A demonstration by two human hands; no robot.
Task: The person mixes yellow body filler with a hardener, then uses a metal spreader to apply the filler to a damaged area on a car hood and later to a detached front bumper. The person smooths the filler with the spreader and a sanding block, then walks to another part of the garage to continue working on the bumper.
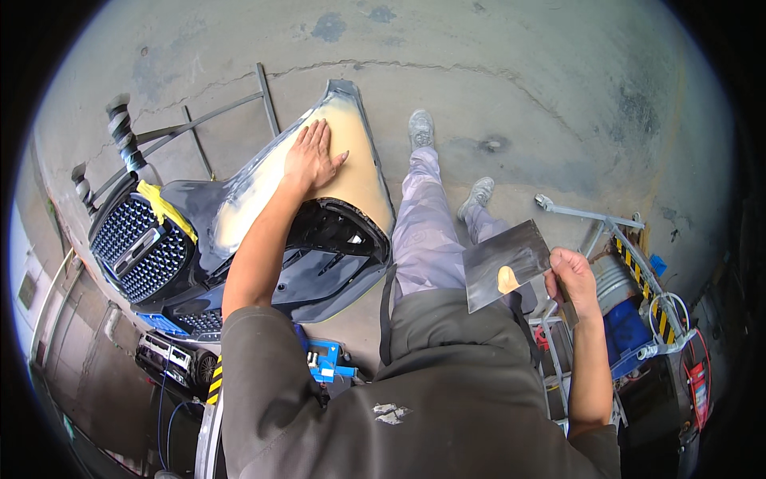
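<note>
A dark car bumper [319, 283] lies on my left, its upper end coated with a wide smooth patch of pale yellow filler [353, 172]. Flat against that patch rests my left hand [313, 162], fingers stretched out and holding nothing. Out to the right, my right hand [574, 279] grips the edge of a thin dark rectangular plate [503, 251]. On the plate sits a small dab of yellow filler [507, 279]. Something narrow and brownish shows below the right fingers; its kind is unclear.
Grey metal stand bars [267, 100] with wrapped posts [122, 132] reach out beyond the bumper. A yellow strip [163, 207] drapes over its grille [144, 257]. To the right stand a metal frame [586, 214] and a blue drum [626, 327]. My shoes [421, 129] are on cracked concrete.
</note>
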